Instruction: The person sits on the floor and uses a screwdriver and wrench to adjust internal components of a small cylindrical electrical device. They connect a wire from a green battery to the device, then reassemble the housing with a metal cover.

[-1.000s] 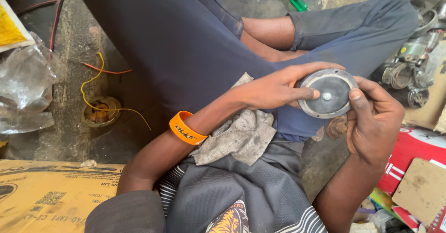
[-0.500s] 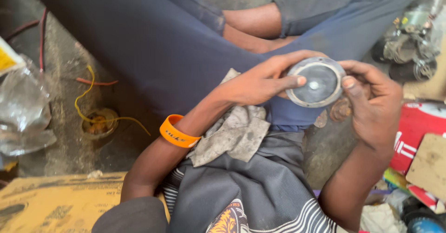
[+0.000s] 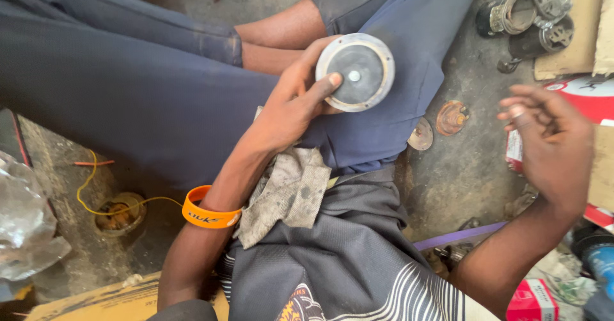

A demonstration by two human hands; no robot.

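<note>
Left hand (image 3: 291, 106) alone grips the round metal disc (image 3: 355, 72) over the lap, thumb pressed by its centre bolt. Right hand (image 3: 551, 143) hangs off to the right, fingers loosely spread, empty. Two rusty discs (image 3: 451, 117) wait untouched on the floor.

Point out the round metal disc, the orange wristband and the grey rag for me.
round metal disc (image 3: 355, 72), head view, on its dark flat face beside the centre rivet.
orange wristband (image 3: 208, 213), head view, on the band's outer side.
grey rag (image 3: 288, 193), head view, on the middle of the cloth.
</note>
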